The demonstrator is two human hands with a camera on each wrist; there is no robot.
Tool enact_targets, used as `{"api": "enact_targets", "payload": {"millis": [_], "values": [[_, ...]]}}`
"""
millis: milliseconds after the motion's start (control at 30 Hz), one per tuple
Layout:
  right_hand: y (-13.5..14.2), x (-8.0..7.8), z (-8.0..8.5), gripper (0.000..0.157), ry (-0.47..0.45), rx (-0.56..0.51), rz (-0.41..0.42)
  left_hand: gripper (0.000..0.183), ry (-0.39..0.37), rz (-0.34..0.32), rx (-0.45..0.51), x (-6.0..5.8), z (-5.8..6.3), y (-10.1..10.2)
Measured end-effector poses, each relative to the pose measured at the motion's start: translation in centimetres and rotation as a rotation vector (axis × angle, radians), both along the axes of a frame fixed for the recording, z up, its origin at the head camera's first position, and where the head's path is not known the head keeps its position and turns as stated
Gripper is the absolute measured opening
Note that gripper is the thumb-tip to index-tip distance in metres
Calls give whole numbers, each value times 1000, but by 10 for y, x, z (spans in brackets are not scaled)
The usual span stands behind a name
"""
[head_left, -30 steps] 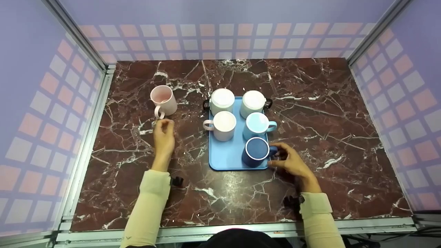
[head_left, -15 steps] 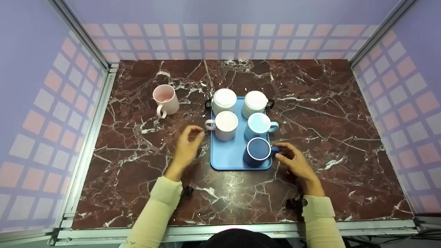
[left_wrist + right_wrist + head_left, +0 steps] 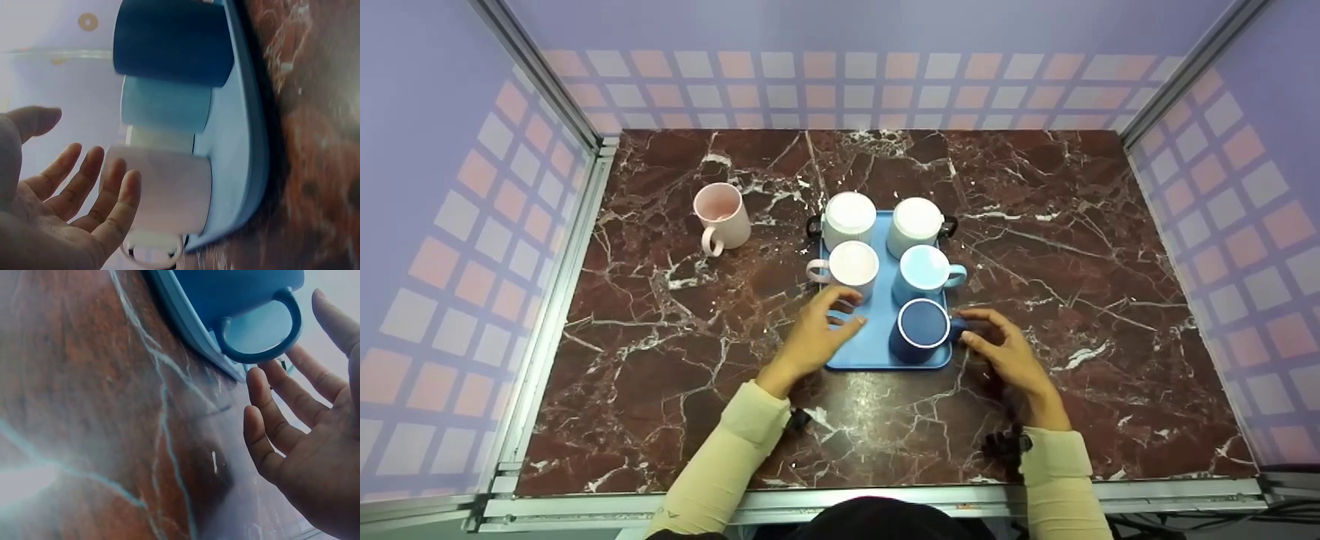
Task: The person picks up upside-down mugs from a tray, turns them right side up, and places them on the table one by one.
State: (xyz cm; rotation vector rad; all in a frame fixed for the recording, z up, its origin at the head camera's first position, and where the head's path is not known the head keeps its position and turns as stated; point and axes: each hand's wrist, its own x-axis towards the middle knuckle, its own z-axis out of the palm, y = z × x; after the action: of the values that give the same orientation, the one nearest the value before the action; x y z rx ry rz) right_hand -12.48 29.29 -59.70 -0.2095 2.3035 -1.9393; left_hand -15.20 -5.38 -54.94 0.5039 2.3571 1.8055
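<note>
My left hand (image 3: 819,334), fingers spread and thumb apart, is over the left front part of the blue tray (image 3: 855,352). Its fingertips overlap the lower side of a pale pink mug (image 3: 861,276) on the tray. Nothing is held in that hand. At the tray's right front corner stands a dark blue mug (image 3: 915,345), upright, its handle (image 3: 289,332) pointing right. My right hand (image 3: 1006,352) is beside this handle, its loosely bent fingers not wrapped round it. In the right wrist view the fingertips (image 3: 259,385) lie close below the handle.
Behind on the tray are a light blue mug (image 3: 919,281) and two white mugs with black handles, one left (image 3: 847,225), one right (image 3: 911,229). Another pink mug (image 3: 727,221) stands on the marbled table (image 3: 660,375) to the left. Panelled walls enclose the table.
My left hand has moved from beside the far-left pink mug rightward to the tray. My right hand stays by the dark blue mug's handle, its thumb shifted up slightly. The mugs stay put.
</note>
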Motion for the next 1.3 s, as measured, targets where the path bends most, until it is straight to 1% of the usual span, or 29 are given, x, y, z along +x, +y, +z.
{"api": "enact_targets", "payload": {"millis": [167,267,333,500,633,833,1100,1300], "values": [[-3,-1,4,37,-4,27,5,48,-1,-115,-68,3,-4,14],[-5,0,5,38,-8,33,5,55,4,-155,-110,7,-6,22],[-7,0,5,38,-2,37,5,61,4,-170,-140,9,-7,27],[-12,1,4,40,20,37,11,77,16,-173,-261,11,-11,40],[-14,0,2,39,20,30,30,83,46,-167,-329,12,-14,49],[-17,0,1,38,15,11,48,87,37,-145,-344,13,-18,58],[-19,-1,-3,36,37,6,42,88,64,-128,-380,11,-22,66],[-21,-1,-4,37,38,-10,39,90,46,-114,-400,11,-25,71]]}}
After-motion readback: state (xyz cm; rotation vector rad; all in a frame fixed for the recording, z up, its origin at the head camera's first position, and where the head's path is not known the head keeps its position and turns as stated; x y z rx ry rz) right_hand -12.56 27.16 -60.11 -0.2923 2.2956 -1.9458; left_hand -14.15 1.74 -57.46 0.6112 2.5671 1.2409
